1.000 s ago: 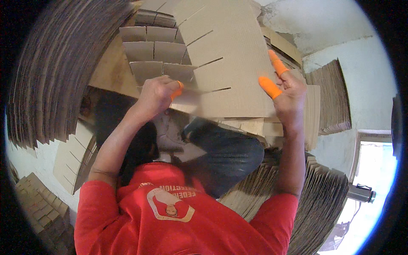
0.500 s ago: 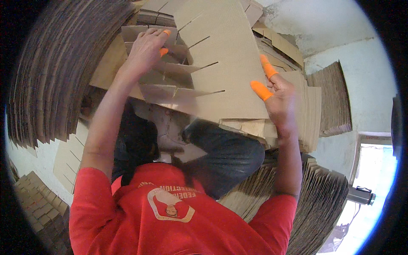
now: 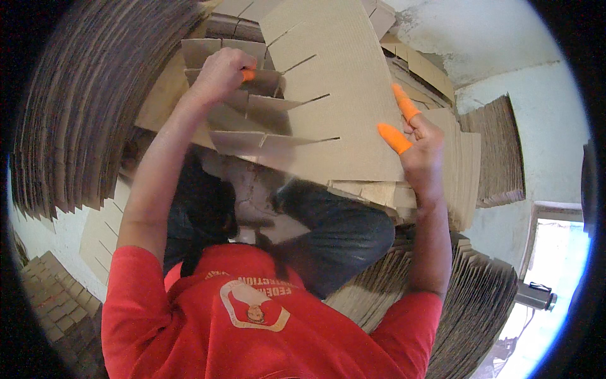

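A large slotted cardboard sheet (image 3: 344, 82) stands tilted in front of me, with several short slots running in from its left side. My right hand (image 3: 421, 142), with orange finger covers on thumb and index finger, grips its right edge. Narrower cardboard strips (image 3: 268, 112) cross to the left of the sheet and meet it at the slots. Closed on one of these cardboard strips is my left hand (image 3: 224, 72), an orange cover showing on a fingertip. Its fingers partly hide the strip that they pinch.
Tall stacks of cardboard rise at the left (image 3: 95, 95), beside my right leg (image 3: 467, 297) and against the right wall (image 3: 495, 151). A pile of assembled dividers (image 3: 60, 303) sits at the lower left. More cardboard sheets (image 3: 454, 164) lie behind my right hand.
My left hand has moved down slightly from the farther strip, and its fingers have closed on a nearer one. The sheet and my right hand have shifted a little to the right.
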Motion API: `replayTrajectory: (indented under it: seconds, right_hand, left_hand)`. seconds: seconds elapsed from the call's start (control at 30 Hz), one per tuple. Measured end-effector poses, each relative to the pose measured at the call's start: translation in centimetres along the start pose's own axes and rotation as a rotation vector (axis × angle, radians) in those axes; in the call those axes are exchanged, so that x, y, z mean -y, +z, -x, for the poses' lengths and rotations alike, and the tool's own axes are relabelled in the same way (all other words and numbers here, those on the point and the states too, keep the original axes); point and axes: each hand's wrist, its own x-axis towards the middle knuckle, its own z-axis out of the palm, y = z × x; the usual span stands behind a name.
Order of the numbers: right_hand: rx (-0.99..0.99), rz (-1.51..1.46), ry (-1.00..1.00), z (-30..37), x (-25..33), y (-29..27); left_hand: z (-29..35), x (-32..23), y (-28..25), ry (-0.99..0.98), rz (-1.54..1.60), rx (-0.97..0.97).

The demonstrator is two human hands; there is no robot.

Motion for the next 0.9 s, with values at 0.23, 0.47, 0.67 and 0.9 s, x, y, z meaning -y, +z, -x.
replayTrajectory:
  seconds: [0.23,0.47,0.67,0.9]
  right_hand:
    - [0.105,0.089,-0.077,-0.3,-0.8,0.5]
    - [0.339,0.150,-0.165,-2.5,-0.2,3.2]
    - [0.619,0.282,-0.283,-3.1,-2.3,8.4]
    - [0.569,0.462,-0.230,-4.1,-0.8,6.1]
  left_hand:
    - [-3.5,4.2,0.2,0.204,-0.206,-0.354]
    - [-4.1,4.8,0.4,-0.030,-0.176,-0.011]
    - [-4.6,4.5,0.5,-0.049,-0.174,0.016]
    - [-2.0,0.7,-2.6,0.216,-0.060,-0.231]
